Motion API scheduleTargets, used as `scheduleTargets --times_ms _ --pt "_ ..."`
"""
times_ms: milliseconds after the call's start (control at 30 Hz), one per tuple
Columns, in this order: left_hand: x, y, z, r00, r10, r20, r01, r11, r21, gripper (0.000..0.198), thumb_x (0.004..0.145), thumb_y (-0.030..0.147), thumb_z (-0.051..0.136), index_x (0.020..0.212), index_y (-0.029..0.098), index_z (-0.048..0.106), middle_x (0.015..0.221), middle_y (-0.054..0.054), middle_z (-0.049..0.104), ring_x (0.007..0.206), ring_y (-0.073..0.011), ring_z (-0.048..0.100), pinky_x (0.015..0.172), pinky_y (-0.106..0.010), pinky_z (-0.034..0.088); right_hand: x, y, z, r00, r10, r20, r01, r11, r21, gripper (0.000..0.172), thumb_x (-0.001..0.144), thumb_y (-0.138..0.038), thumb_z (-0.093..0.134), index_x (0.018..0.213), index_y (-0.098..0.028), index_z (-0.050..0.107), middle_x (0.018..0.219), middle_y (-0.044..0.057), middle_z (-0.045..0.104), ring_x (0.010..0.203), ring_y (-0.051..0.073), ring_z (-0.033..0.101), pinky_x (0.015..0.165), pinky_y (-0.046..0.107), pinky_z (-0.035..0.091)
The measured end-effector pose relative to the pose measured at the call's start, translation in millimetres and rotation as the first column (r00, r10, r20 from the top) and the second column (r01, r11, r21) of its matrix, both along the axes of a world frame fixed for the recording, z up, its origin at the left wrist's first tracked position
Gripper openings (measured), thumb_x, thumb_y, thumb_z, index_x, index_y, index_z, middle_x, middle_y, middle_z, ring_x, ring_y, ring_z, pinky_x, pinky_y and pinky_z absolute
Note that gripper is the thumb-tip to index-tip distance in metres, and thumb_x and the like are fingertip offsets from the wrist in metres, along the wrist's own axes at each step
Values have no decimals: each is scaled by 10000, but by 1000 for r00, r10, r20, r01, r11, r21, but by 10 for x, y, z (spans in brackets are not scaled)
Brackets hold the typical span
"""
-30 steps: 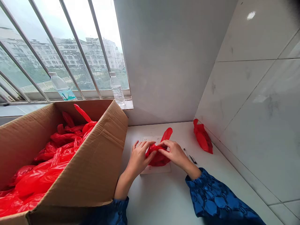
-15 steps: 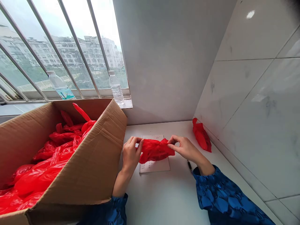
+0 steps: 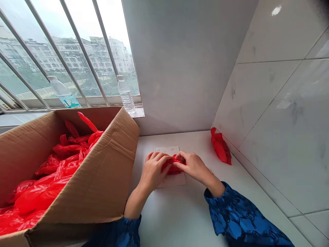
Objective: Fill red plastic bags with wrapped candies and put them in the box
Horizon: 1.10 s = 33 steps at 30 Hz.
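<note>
A red plastic bag [image 3: 174, 169] is bunched up between my two hands, above a white sheet with small dark marks [image 3: 171, 181]. My left hand [image 3: 155, 168] covers its left part, fingers curled round it. From the right, my right hand [image 3: 192, 166] pinches the bag between thumb and fingers. The hands are close together, and much of the bag is hidden behind them. Another red plastic bag [image 3: 221, 147] lies crumpled by the tiled wall, apart from both hands.
At left stands an open cardboard box [image 3: 102, 171] heaped with red plastic bags [image 3: 48, 185]. Two clear bottles, one labelled [image 3: 63, 92] and one plain [image 3: 125, 96], stand by the barred window. A tiled wall [image 3: 282, 137] borders the white table [image 3: 174, 216] on the right.
My hands have moved towards each other. The bag, stretched out between them before, is now gathered into a smaller bunch, and my left hand covers more of it.
</note>
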<state>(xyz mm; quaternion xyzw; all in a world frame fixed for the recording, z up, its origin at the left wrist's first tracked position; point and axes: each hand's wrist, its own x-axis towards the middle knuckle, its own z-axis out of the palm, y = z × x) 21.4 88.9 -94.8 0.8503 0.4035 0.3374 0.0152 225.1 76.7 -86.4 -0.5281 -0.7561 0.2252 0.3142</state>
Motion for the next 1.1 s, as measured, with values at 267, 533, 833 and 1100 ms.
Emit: scheduleTargets --times_ms 267,533,833,1100 --pt "-28 -5 -11 954 164 249 -178 984 32 139 968 250 612 935 263 747 884 7 741 811 -187 667 804 -337 449 100 -9 105 992 -83 -95 98 981 167 103 953 -267 605 854 -248 623 849 -33 733 807 175 659 728 289 417" --pt "9 -68 119 840 135 526 -174 984 25 124 973 236 598 905 218 700 866 -10 662 819 -162 637 730 -271 500 197 -81 225 928 -242 -282 323 902 288 148 971 -310 528 847 -238 567 960 47 738 918 227 648 838 363 467" --pt "475 -620 180 910 -79 406 156 975 -159 222 925 237 610 1147 227 608 1000 -52 679 852 -187 645 744 -304 516 675 -535 677 981 117 -156 -146 972 -185 253 909 -341 635 1150 -268 615 848 -3 663 812 191 615 733 315 491" --pt "758 -1016 87 934 -167 316 249 938 -239 265 791 249 785 930 238 560 736 43 697 585 -142 590 588 -281 401 912 -838 758 970 243 -22 -230 881 -414 353 924 -484 666 1240 -327 639 854 -4 651 808 179 595 656 264 455"
